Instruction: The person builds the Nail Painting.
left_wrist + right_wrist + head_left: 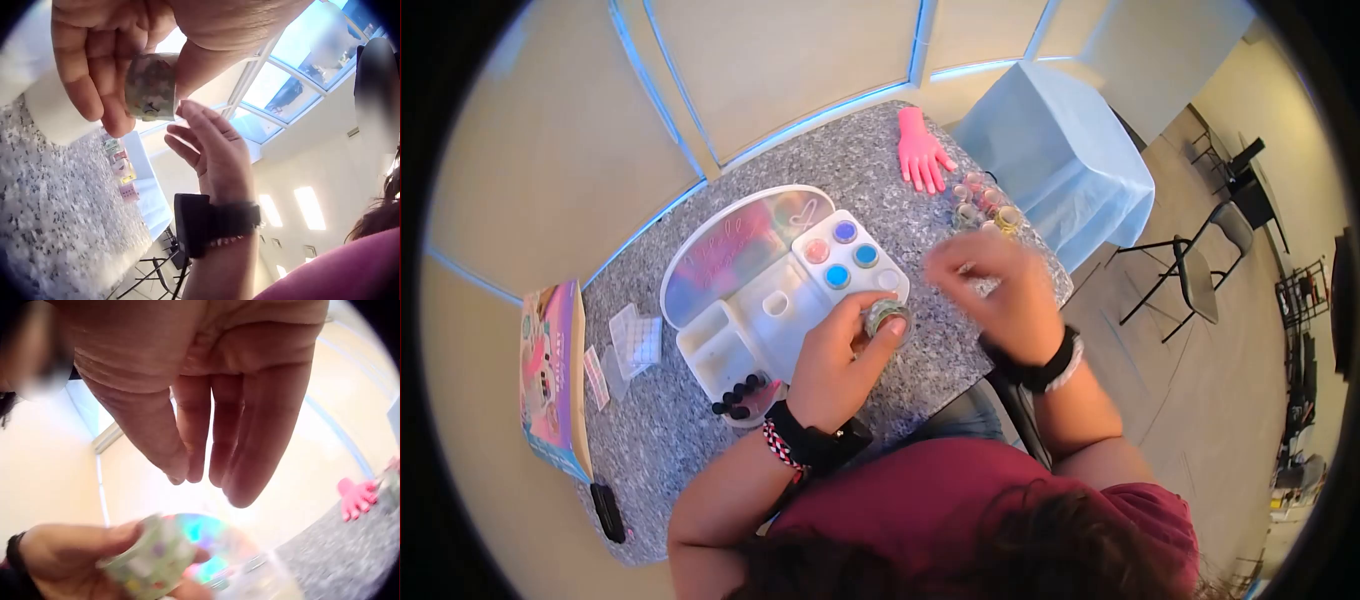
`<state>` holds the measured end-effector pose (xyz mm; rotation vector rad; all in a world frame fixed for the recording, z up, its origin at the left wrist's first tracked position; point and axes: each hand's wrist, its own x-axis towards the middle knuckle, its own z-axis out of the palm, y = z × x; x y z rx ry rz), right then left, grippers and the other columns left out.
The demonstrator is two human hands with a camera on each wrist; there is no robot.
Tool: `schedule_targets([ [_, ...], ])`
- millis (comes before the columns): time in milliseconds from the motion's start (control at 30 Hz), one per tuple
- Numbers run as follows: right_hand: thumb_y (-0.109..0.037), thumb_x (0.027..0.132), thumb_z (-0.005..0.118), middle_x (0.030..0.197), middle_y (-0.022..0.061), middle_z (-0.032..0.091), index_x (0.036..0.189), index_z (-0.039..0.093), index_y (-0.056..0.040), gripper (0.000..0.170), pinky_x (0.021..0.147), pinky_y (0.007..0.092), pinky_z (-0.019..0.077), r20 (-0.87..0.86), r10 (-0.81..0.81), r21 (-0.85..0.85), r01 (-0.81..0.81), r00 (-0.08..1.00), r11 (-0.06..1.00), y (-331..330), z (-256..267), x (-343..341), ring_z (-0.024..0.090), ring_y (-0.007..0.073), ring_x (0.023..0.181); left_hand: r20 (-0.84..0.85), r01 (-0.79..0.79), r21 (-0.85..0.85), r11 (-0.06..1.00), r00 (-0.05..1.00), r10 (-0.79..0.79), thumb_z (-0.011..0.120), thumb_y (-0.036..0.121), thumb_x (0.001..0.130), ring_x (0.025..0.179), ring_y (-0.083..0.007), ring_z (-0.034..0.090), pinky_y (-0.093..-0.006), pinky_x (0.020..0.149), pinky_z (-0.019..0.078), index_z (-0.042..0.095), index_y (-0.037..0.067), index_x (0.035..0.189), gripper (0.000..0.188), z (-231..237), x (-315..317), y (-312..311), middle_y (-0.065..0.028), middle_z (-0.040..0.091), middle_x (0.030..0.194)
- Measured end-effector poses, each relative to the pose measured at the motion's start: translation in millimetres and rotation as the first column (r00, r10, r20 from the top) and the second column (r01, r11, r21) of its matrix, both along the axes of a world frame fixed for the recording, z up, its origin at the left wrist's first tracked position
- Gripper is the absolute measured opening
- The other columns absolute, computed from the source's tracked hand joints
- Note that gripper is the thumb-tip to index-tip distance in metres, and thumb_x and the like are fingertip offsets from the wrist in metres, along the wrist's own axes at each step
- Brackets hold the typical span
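Observation:
My left hand (830,365) grips a small patterned roll, which looks like decorative tape (151,90), between thumb and fingers. Its pale green band with small coloured prints shows in the right wrist view. To the right of it, my right hand (1000,285) is raised, blurred in the head view. Its fingers (269,444) bend loosely, with nothing visible between them and the thumb. Under and beyond my left hand lies a white nail-kit tray (745,310) with a shiny lettered back panel. Round pots of blue (837,276), purple and pinkish glitter sit in its right part.
Dark-capped bottles (740,396) lie in the tray's near left part. A boxed kit (555,375) and clear plastic cases (640,342) are at the left. A pink model hand (922,155) and several small rolls (970,205) lie far right, beside a blue-draped table (1060,150).

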<state>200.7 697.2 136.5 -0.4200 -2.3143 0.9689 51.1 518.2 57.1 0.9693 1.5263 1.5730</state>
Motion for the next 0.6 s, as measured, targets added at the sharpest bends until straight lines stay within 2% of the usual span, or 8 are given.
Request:
schedule_targets([
  [100, -0.005, 0.094, 0.079, 0.124, 0.0154, 0.077, 0.119, 0.079, -0.0032, 0.024, 0.094, 0.0408, 0.0628, 0.135, -0.309, 0.315, 0.255, 0.941, 0.914, 76.4, -19.2, 14.5, 0.076, 0.0330, 0.107, 0.094, 0.050, -0.050, 0.998, 0.995, -0.045, 0.072, 0.019, 0.110, 0.079, -0.0035, 0.060, -0.0250, 0.071, 0.0499, 0.067, 0.000, 0.135, 0.032, 1.0, -0.4, -3.8, 0.0008, 0.073, 0.093],
  [167, -0.011, 0.088, 0.084, 0.132, 0.0158, 0.073, 0.131, 0.073, -0.0059, 0.045, 0.109, 0.0471, 0.0549, 0.395, -0.508, 0.464, 0.311, 0.765, 0.829, 110.5, -25.5, 23.7, 0.069, 0.0395, 0.126, 0.170, 0.070, -0.075, 0.995, 0.984, -0.057, 0.072, 0.019, 0.111, 0.081, -0.0027, 0.062, -0.0240, 0.071, 0.0503, 0.067, -0.001, 0.135, 0.031, 6.6, -4.0, -6.2, 0.0006, 0.075, 0.096],
  [233, -0.010, 0.083, 0.088, 0.135, 0.0158, 0.073, 0.139, 0.069, -0.0066, 0.059, 0.109, 0.0470, 0.0556, 0.453, -0.476, 0.462, 0.259, 0.753, 0.849, 152.7, -56.2, 31.7, 0.069, 0.0373, 0.128, 0.127, 0.193, -0.240, 0.951, 0.978, -0.167, 0.058, 0.016, 0.117, 0.119, -0.0226, 0.075, -0.0386, 0.100, 0.0620, 0.056, -0.003, 0.145, 0.034, 22.3, -10.9, -11.5, -0.0181, 0.074, 0.138],
  [300, -0.010, 0.082, 0.088, 0.134, 0.0160, 0.073, 0.142, 0.067, -0.0067, 0.064, 0.107, 0.0461, 0.0566, 0.431, -0.437, 0.466, 0.220, 0.789, 0.857, 167.0, -67.6, 30.4, 0.070, 0.0366, 0.126, 0.193, 0.198, -0.196, 0.960, 0.968, -0.160, 0.056, 0.016, 0.118, 0.120, -0.0246, 0.075, -0.0391, 0.101, 0.0621, 0.055, -0.002, 0.147, 0.034, 29.1, -9.2, -13.5, -0.0192, 0.074, 0.139],
  [367, -0.010, 0.087, 0.084, 0.129, 0.0189, 0.075, 0.146, 0.062, -0.0058, 0.064, 0.100, 0.0471, 0.0591, 0.436, -0.265, 0.096, 0.248, 0.860, 0.964, 163.9, -65.7, 25.4, 0.073, 0.0384, 0.117, 0.271, 0.186, -0.160, 0.969, 0.952, -0.138, 0.054, 0.017, 0.118, 0.121, -0.0265, 0.075, -0.0397, 0.103, 0.0621, 0.054, -0.002, 0.148, 0.035, 28.2, -10.8, -18.6, -0.0204, 0.073, 0.140],
  [533, -0.009, 0.087, 0.084, 0.117, 0.0170, 0.076, 0.146, 0.061, -0.0078, 0.062, 0.092, 0.0466, 0.0599, 0.382, -0.405, 0.208, 0.350, 0.831, 0.914, 149.8, -59.7, 32.5, 0.074, 0.0365, 0.106, 0.473, 0.176, -0.156, 0.972, 0.877, -0.083, 0.054, 0.015, 0.117, 0.132, -0.0318, 0.071, -0.0437, 0.112, 0.0592, 0.046, -0.002, 0.158, 0.045, 18.6, -25.5, -36.3, -0.0222, 0.068, 0.148],
  [567, -0.004, 0.089, 0.081, 0.114, 0.0151, 0.075, 0.144, 0.063, -0.0080, 0.058, 0.090, 0.0420, 0.0611, 0.295, -0.391, 0.271, 0.316, 0.872, 0.909, 141.5, -55.3, 35.2, 0.074, 0.0330, 0.103, 0.498, 0.182, -0.134, 0.974, 0.862, -0.093, 0.055, 0.014, 0.117, 0.137, -0.0326, 0.067, -0.0448, 0.116, 0.0569, 0.044, -0.002, 0.161, 0.049, 17.6, -27.8, -41.7, -0.0220, 0.065, 0.152],
  [600, 0.003, 0.091, 0.076, 0.115, 0.0119, 0.073, 0.137, 0.068, -0.0050, 0.047, 0.088, 0.0374, 0.0628, 0.225, -0.365, 0.162, 0.334, 0.904, 0.928, 109.1, -32.4, 26.0, 0.074, 0.0270, 0.104, 0.504, 0.160, -0.148, 0.976, 0.861, -0.065, 0.055, 0.014, 0.117, 0.137, -0.0326, 0.067, -0.0448, 0.116, 0.0569, 0.044, -0.002, 0.161, 0.049, 16.9, -28.8, -46.0, -0.0220, 0.065, 0.152],
])
